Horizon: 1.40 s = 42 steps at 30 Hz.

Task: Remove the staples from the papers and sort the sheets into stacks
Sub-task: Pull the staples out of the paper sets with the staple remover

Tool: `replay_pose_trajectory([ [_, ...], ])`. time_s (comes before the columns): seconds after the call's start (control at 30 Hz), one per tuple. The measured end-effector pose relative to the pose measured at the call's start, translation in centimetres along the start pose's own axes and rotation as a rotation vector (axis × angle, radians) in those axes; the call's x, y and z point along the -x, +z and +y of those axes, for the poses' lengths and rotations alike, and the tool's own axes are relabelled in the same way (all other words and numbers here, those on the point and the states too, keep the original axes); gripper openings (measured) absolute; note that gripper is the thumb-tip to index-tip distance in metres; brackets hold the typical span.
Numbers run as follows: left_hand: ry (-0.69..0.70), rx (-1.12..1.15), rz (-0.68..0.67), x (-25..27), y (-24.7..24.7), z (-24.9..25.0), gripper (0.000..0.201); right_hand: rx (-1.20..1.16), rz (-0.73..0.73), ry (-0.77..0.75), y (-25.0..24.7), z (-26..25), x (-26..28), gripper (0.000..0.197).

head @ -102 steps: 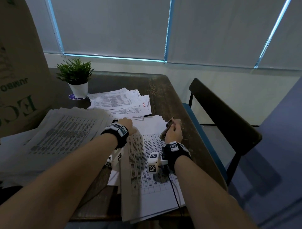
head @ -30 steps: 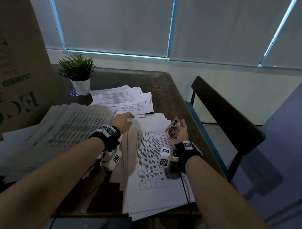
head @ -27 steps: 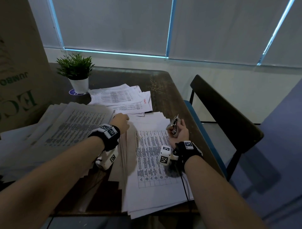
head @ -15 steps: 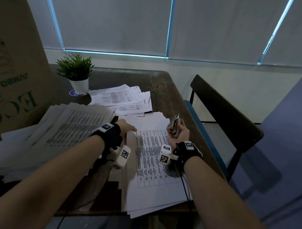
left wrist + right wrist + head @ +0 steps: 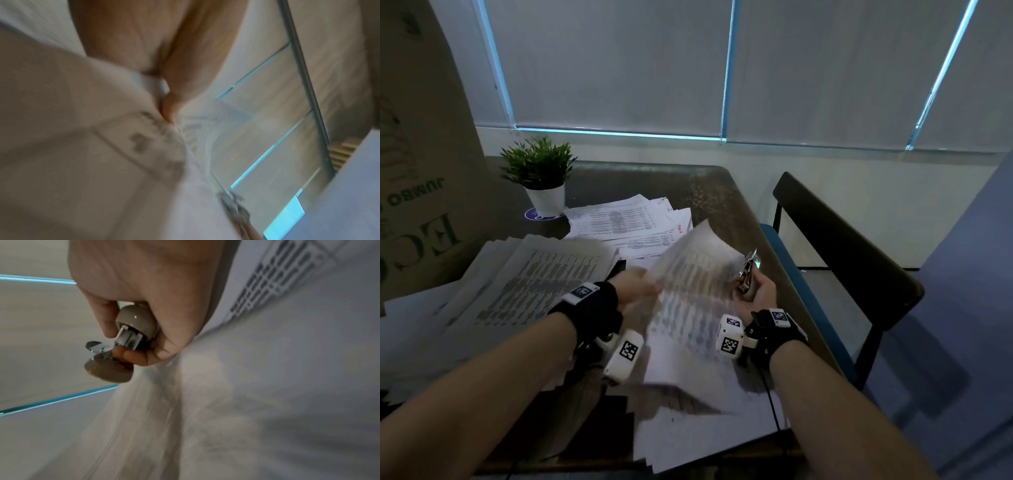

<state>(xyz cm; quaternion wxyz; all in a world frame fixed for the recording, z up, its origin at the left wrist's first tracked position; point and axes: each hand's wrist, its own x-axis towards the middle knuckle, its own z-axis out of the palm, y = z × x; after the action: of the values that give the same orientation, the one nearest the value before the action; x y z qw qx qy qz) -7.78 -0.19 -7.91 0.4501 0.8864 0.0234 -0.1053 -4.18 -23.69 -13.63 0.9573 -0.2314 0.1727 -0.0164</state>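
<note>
My left hand (image 5: 635, 287) pinches the left edge of a printed sheet (image 5: 688, 294) and holds it lifted and tilted over the near stack of papers (image 5: 705, 431); the sheet is motion-blurred. The left wrist view shows fingers (image 5: 170, 104) gripping the paper (image 5: 102, 146). My right hand (image 5: 755, 294) grips a staple remover (image 5: 748, 274) just right of the lifted sheet. In the right wrist view its brown grips and metal claws (image 5: 123, 344) sit between thumb and fingers. A large fanned stack (image 5: 524, 284) lies left; another pile (image 5: 626, 222) lies farther back.
A small potted plant (image 5: 541, 178) stands at the back left of the dark table (image 5: 661, 185). A big cardboard box (image 5: 417, 171) rises on the left. A black chair with a blue seat (image 5: 839, 246) stands at the table's right edge.
My left hand has taken hold of the top sheet of the near stack and lifted it up off the pile. The right hand has stayed put with the staple remover.
</note>
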Motion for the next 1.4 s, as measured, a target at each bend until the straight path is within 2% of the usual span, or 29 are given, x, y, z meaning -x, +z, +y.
replay_pose_trajectory([
  [0.03, 0.04, -0.044, 0.219, -0.3, -1.2, 0.3, 0.026, -0.009, 0.007, 0.0, -0.1, -0.4, 0.0, 0.014],
  [0.07, 0.066, -0.117, 0.384, -0.4, -2.4, 1.0, 0.026, -0.009, 0.011, -0.004, -0.1, -0.7, 0.1, 0.016],
  [0.13, 0.089, -0.215, 0.57, -0.7, -5.4, 2.1, 0.026, -0.014, 0.039, -0.034, 0.1, -1.6, 0.2, 0.024],
  [0.17, 0.068, -0.206, 0.617, -0.9, -6.9, 2.6, 0.029, -0.024, 0.047, -0.051, 0.4, -2.0, 0.3, 0.024],
  [0.27, -0.014, -0.266, 0.671, -1.4, -10.9, 2.5, 0.04, 0.041, 0.102, -0.069, 0.9, -2.2, 0.0, 0.013],
  [0.3, -0.033, -0.28, 0.686, -1.5, -12.1, 2.0, 0.041, 0.091, 0.121, -0.057, 0.9, -1.8, 0.0, 0.016],
  [0.37, -0.046, -0.309, 0.697, -1.2, -13.8, 0.7, 0.039, 0.163, 0.147, -0.016, 0.2, -0.8, -1.3, 0.033],
  [0.43, -0.105, -0.363, 0.69, -1.2, -15.0, -1.2, 0.034, 0.174, 0.13, 0.031, 0.2, 0.3, -1.4, 0.03],
  [0.47, -0.142, -0.397, 0.689, -1.1, -15.4, -2.3, 0.033, 0.176, 0.114, 0.049, 0.5, 0.7, -1.2, 0.023],
  [0.53, -0.201, -0.446, 0.706, -0.8, -15.8, -4.1, 0.035, 0.213, 0.065, 0.077, 1.2, 1.8, -0.7, 0.022],
  [0.63, -0.247, -0.58, 0.744, -1.0, -15.3, -5.6, 0.039, 0.402, 0.055, 0.112, 2.1, 3.2, -0.6, 0.021],
  [0.67, -0.23, -0.606, 0.722, -0.8, -14.5, -5.1, 0.038, 0.484, 0.039, 0.119, 2.5, 3.5, -0.4, 0.024],
  [0.73, -0.092, -0.563, 0.622, -1.1, -12.4, -4.0, 0.033, 0.684, -0.046, 0.08, 3.0, 4.0, -0.1, 0.041],
  [0.77, -0.007, -0.543, 0.543, -1.2, -11.2, -3.3, 0.032, 0.816, -0.092, 0.046, 3.1, 4.3, -0.3, 0.047],
  [0.83, 0.043, -0.563, 0.343, -1.1, -8.1, -1.6, 0.03, 1.194, -0.171, -0.05, 3.6, 4.5, 0.0, 0.048],
  [0.87, 0.021, -0.613, 0.248, -1.0, -6.6, -1.0, 0.034, 1.377, -0.204, -0.096, 4.0, 4.5, 0.3, 0.047],
  [0.97, -0.085, -0.614, -0.023, -2.7, -2.2, -1.1, 0.055, 1.735, -0.354, -0.236, 5.2, 5.1, 1.1, 0.046],
  [1.03, -0.106, -0.667, -0.132, -3.5, -0.2, -1.3, 0.04, 1.983, -0.511, -0.3, 5.8, 6.0, 1.2, 0.044],
  [1.1, -0.132, -0.736, -0.148, -4.1, 0.9, -1.5, 0.046, 2.132, -0.623, -0.336, 6.3, 6.6, 1.3, 0.045],
  [1.2, -0.113, -0.769, -0.068, -4.5, 1.3, -2.1, 0.077, 2.178, -0.687, -0.351, 6.5, 6.7, 1.3, 0.046],
  [1.33, -0.113, -0.837, -0.025, -4.8, 1.7, -2.7, 0.095, 2.235, -0.679, -0.396, 6.7, 7.3, 1.6, 0.048],
  [1.4, -0.094, -0.869, -0.024, -4.3, 1.8, -2.5, 0.097, 2.263, -0.653, -0.411, 6.7, 8.1, 1.9, 0.049],
])
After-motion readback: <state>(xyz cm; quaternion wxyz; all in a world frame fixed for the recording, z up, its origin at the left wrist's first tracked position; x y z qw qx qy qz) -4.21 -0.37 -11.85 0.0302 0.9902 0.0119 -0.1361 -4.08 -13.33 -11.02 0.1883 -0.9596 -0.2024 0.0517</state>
